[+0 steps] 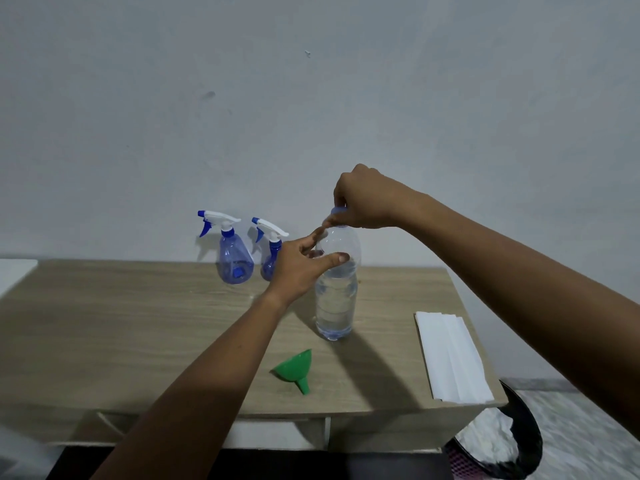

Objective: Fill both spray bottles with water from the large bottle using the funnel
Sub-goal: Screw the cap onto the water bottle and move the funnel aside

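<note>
A large clear water bottle [336, 303] stands upright in the middle of the wooden table [138, 317], partly filled. My right hand [363, 199] pinches its blue cap [337, 211] from above. My left hand [301, 265] is spread against the bottle's upper shoulder, thumb and fingers apart and not wrapped round it. Two blue spray bottles stand at the back by the wall, one further left [232, 254] and one [271, 252] partly behind my left hand, both with white and blue trigger heads on. A green funnel [296, 370] lies on its side near the front edge.
Folded white paper towels [453, 358] lie on the table's right end. A black bin [498, 441] with a white liner stands on the floor below the right front corner. The wall runs close behind the table.
</note>
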Tool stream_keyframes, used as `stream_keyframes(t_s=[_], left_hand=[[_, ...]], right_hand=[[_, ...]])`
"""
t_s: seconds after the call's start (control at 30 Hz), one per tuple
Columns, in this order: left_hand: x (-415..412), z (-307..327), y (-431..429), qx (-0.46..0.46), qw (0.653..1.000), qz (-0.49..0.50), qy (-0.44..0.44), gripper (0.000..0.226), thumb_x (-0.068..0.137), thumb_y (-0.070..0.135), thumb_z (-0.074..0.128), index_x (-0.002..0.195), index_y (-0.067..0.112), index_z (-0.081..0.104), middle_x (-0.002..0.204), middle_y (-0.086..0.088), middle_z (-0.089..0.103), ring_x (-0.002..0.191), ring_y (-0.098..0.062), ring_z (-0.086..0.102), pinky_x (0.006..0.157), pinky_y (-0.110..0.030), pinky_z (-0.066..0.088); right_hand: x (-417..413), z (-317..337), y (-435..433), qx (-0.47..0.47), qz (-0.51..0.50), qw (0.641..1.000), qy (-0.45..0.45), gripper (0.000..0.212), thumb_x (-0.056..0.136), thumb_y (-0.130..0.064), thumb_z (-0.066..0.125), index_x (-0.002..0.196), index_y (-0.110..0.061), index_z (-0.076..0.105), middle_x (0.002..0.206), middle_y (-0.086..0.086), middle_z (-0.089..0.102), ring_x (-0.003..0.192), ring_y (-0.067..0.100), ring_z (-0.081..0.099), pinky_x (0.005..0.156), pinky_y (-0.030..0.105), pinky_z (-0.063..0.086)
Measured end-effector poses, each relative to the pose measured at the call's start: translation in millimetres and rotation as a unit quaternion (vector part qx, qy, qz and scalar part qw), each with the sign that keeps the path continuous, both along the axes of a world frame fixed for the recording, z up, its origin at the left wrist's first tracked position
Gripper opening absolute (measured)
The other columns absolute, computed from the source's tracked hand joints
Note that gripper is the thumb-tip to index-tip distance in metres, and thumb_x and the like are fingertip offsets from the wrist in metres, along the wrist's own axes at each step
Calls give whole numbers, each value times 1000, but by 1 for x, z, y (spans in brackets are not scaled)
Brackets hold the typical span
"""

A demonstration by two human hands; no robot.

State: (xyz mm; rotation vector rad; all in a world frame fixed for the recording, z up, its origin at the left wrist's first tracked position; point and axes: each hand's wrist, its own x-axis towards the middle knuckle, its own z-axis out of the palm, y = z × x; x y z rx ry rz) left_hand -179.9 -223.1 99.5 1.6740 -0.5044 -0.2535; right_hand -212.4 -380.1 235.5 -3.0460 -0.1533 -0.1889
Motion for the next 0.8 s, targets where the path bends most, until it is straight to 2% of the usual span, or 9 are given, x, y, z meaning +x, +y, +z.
stream_keyframes(t_s=[0.07,0.13,0.23,0.3,0.43,0.53,0.63,0.73,0.8], left_hand=[[0,1,0,-1,1000,-1,3,81,71,38,87,143,22,53,140,13,58,116,-10,62,87,-21,50],[1,2,2,-1,1000,-2,7,84,68,40,88,142,22,53,141,12,58,118,-11,62,90,-22,52],[4,0,3,-3,1000,-9,13,88,65,42,90,143,25,52,142,12,57,119,-13,62,96,-27,53],[3,0,2,-7,1000,-14,17,86,68,37,89,143,25,52,142,11,57,119,-13,62,93,-22,52],[3,0,0,-5,1000,-12,16,91,63,45,89,144,27,51,143,13,56,118,-12,62,88,-20,51],[3,-2,0,-2,1000,-4,14,88,64,43,90,142,27,53,141,15,57,115,-9,63,85,-18,50],[2,-1,0,-5,1000,2,16,82,68,39,89,141,25,55,135,21,60,112,-6,65,83,-16,50],[1,-1,1,-6,1000,-4,21,88,65,44,89,143,26,52,141,19,56,115,-8,63,88,-21,50],[-1,-1,0,-4,1000,-8,16,87,68,42,88,145,28,50,143,18,54,114,1,61,86,-16,49]], right_hand=[[1,-5,3,6,-25,999,-21,46,87,-53,72,74,-8,68,68,4,52,78,26,57,55,30,35],[1,-6,1,22,-20,999,-16,49,87,-57,71,79,-8,72,64,4,57,71,21,58,60,30,39],[-3,4,-12,88,26,993,70,30,89,-45,74,103,-18,73,75,-3,72,63,7,70,69,28,52],[-6,6,-19,100,47,989,99,22,90,-35,74,109,-23,71,80,-5,75,65,4,72,74,30,56],[-3,-2,-20,73,53,995,49,28,93,-40,71,98,-12,70,66,-7,69,67,11,71,66,29,52],[0,-13,-17,32,31,999,-15,45,92,-50,68,82,-6,68,71,7,67,71,23,62,64,35,48],[1,-19,-10,30,7,998,-49,51,89,-51,67,78,-2,65,71,13,64,71,27,57,64,38,49],[-5,-24,-6,47,-21,996,-73,48,88,-51,68,78,-4,63,67,7,60,70,26,54,60,34,41],[-11,-30,-7,71,-47,992,-95,44,87,-57,68,82,-13,62,68,-2,57,72,24,55,61,31,37]])
